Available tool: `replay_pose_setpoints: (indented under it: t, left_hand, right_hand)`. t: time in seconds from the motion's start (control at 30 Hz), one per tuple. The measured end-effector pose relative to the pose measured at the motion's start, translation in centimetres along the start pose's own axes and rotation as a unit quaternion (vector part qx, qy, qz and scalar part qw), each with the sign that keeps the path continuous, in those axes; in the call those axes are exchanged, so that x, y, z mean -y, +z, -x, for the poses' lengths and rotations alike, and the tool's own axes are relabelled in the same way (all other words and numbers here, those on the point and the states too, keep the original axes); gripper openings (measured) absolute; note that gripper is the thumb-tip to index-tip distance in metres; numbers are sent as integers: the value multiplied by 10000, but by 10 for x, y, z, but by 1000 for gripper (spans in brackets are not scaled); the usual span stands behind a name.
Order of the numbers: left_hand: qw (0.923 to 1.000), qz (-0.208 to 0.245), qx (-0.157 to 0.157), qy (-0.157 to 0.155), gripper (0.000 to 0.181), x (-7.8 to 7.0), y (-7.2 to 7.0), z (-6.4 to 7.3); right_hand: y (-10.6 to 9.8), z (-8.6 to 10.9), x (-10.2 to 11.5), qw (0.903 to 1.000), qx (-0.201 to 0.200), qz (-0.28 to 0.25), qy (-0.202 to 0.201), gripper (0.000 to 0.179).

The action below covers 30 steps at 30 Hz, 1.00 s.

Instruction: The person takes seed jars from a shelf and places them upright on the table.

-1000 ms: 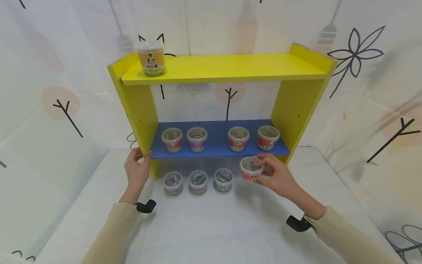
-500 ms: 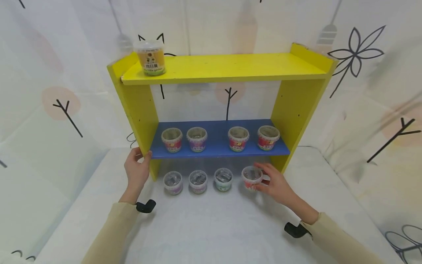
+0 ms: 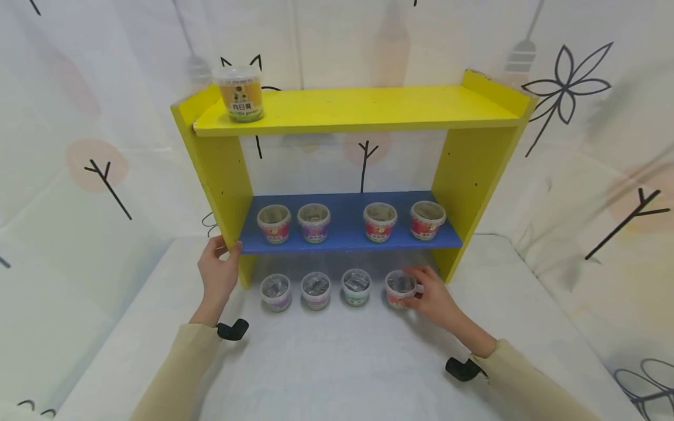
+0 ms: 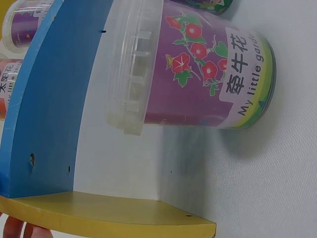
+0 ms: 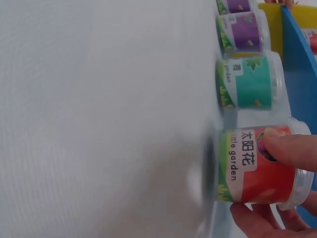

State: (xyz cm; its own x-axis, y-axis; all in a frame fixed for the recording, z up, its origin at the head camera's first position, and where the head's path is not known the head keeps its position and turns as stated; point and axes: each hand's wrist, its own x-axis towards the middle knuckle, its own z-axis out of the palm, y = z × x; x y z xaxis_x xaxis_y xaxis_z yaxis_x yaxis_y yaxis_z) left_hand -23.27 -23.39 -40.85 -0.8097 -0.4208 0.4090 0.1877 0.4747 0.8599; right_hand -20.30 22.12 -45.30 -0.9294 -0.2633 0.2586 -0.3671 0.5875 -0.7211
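My right hand (image 3: 436,297) holds a clear plastic tub with a red label (image 5: 270,173), thumb on the label side and fingers on the opposite side. The tub is upright, at or very near the white tabletop, at the right end of a row. To its left stand a green-labelled tub (image 3: 356,287) and two purple-labelled tubs (image 3: 316,291). My left hand (image 3: 218,273) grips the lower left side panel of a yellow and blue shelf (image 3: 218,169); its fingers are partly hidden behind the panel. In the left wrist view a purple-labelled tub (image 4: 198,69) appears close up.
Several tubs stand on the blue middle board (image 3: 344,204), among them a red-labelled tub (image 3: 428,222) at its right end. An orange-labelled tub (image 3: 241,96) stands at the left of the yellow top board (image 3: 363,105). The white tabletop (image 3: 326,362) stretches in front.
My right hand has lowered the red-labelled tub from just before the blue board's edge to the right end of the front row. My left hand has stayed on the panel.
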Motion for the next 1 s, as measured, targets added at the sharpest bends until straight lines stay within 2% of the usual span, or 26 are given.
replay_pose_setpoints:
  t: [0.3,0.5,0.83,1.0]
  left_hand:
    - [9999,78,-33,76,35,-1,0,0]
    - [10000,26,-12,49,36,0,0,1]
    - [9999,10,-21,133,35,0,-1,0]
    - [10000,-8,-9,54,36,1,0,0]
  right_hand:
    - [8,-4,-2,9999,-9,-119,25,67]
    - [12,-4,-7,9991,38,-353,219,68]
    - [9,-3,-2,9991,181,-153,348,71]
    - [10,-4,-1,9989,149,-193,404,70]
